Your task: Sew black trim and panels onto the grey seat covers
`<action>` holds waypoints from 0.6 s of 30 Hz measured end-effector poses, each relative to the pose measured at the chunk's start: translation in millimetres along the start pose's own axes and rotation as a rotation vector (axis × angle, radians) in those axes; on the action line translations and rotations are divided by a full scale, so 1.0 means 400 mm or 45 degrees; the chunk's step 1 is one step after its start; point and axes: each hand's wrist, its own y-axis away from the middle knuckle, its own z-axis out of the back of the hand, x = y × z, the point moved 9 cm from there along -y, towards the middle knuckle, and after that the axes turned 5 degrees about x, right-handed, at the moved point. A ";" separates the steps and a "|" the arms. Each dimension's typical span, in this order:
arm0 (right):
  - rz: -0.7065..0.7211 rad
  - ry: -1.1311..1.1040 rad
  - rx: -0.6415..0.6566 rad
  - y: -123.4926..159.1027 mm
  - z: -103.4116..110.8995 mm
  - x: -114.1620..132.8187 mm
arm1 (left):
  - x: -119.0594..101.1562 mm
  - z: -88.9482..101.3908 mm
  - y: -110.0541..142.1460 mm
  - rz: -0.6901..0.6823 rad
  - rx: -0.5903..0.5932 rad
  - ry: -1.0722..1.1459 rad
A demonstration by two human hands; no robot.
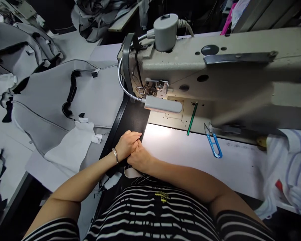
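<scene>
My left hand (127, 143), with a bracelet on its wrist, and my right hand (139, 158) touch each other in front of my body. Both have their fingers curled in, and the left index finger sticks out a little further. Whatever may lie between the fingers is hidden. Beneath them is a dark panel (135, 115) beside the sewing machine's white work surface (163, 144). Just beyond stands the sewing machine (215, 73), with a lit lamp (163, 104) near its needle area. A pale strip (131, 172) lies close below my right hand.
On the machine bed lies a green pencil (192, 117), with blue thread snips (214, 142) to its right. Striped cloth (298, 164) hangs at the right edge. Large grey sewn pieces (47, 97) cover the left table, and more grey fabric (92, 18) is heaped behind.
</scene>
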 end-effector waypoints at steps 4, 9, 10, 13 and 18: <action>-0.087 0.048 0.005 -0.004 0.015 -0.032 | 0.010 -0.005 -0.029 0.013 0.007 0.014; -0.158 0.069 0.056 -0.011 0.007 -0.082 | 0.036 -0.016 -0.079 0.088 0.071 0.001; -0.168 0.067 0.060 -0.012 0.005 -0.092 | 0.040 -0.016 -0.089 0.099 0.077 -0.005; -0.218 0.079 0.039 -0.016 0.007 -0.124 | 0.050 -0.017 -0.119 0.121 0.101 -0.013; -0.252 0.173 0.008 -0.022 0.016 -0.170 | 0.067 -0.026 -0.169 0.160 0.173 -0.020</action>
